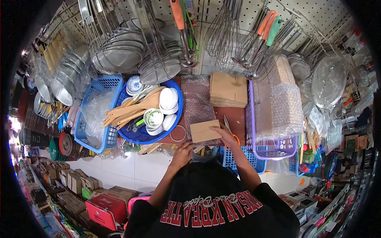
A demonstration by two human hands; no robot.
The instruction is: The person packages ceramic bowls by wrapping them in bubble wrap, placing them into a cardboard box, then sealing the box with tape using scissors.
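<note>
My right hand grips the right edge of a flat brown cardboard piece, tilted over a strip of bubble wrap on the reddish table. My left hand is at the table's front edge, just left of the cardboard, its fingers curled; what they pinch, if anything, is hidden. A thin ring like a tape roll lies above the left hand. Scissors with orange handles are partly behind my right hand. A stack of brown cardboard pieces sits at the back.
On the left stands a blue basin with wooden spatulas and small bowls, beside a light-blue basket. On the right a purple basket bears bubble-wrap rolls. Whisks and strainers hang above.
</note>
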